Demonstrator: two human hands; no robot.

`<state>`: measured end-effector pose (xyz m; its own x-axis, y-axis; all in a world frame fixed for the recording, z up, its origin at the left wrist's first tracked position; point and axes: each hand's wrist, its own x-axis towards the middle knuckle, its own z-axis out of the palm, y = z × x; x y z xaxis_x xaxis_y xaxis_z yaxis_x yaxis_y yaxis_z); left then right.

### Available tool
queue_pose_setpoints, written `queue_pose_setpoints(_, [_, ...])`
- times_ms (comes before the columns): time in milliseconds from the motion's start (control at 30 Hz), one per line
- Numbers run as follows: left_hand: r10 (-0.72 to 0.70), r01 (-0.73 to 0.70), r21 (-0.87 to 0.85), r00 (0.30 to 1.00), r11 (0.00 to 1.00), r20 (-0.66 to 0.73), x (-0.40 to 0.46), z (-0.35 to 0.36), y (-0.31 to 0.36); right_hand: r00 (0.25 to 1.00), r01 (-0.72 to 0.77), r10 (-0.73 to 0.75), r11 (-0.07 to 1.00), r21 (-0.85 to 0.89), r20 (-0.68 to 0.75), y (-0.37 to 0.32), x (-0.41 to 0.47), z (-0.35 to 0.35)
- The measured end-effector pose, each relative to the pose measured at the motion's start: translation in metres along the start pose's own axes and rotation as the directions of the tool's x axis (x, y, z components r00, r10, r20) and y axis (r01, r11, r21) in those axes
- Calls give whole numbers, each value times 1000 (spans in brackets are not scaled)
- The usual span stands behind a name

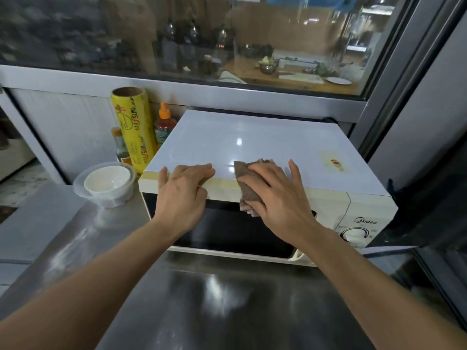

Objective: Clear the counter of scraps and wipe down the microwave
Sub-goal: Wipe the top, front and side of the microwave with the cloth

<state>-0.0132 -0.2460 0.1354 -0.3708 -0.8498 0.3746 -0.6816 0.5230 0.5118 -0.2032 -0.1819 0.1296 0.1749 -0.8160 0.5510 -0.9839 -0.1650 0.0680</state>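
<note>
A cream microwave (252,137) with a dark door stands on the steel counter (214,299), its control knob at the right. My left hand (183,195) rests flat on the top front edge, fingers straight. My right hand (275,195) presses a brown cloth (243,178) against the same edge, just right of the left hand. The cloth hangs partly over the door's top. A yellowish stain or sticker (334,162) marks the microwave's top at the right.
Left of the microwave stand a clear plastic tub holding a white bowl (107,181), a yellow wrap roll (134,127), a small bottle (120,145) and an orange-capped sauce bottle (164,125). A window runs behind. A dark frame bounds the right side.
</note>
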Motion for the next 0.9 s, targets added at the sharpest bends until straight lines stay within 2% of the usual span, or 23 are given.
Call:
queue_pose_setpoints(167, [10, -10, 24, 1000, 1000, -17, 1, 2, 1, 999, 38, -38, 999, 10, 38, -27, 23, 7])
queue_pose_setpoints(333, [25, -24, 50, 1000, 998, -4, 1, -1, 1, 998, 33, -35, 999, 37, 58, -2, 8, -3])
queue_pose_setpoints(500, [24, -24, 4, 1000, 1000, 8, 0, -1, -1, 998, -61, 61, 997, 51, -15, 41, -34, -17])
queue_pose_setpoints(567, [4, -4, -18, 1000, 1000, 10, 1, -1, 0, 992, -103, 108, 991, 83, -61, 38, -38, -15])
queue_pose_setpoints(667, [37, -37, 42, 999, 998, -2, 1, 4, 5, 987, -117, 123, 991, 62, -105, 16, -27, -7])
queue_pose_setpoints(800, [137, -142, 94, 989, 985, 64, 0, 22, 30, 999, -31, 31, 1000, 3, -22, 19, -26, -4])
queue_pose_setpoints(900, [177, -189, 93, 976, 978, 125, 3, 38, 57, 995, -79, 80, 997, -26, 59, 51, -48, -18])
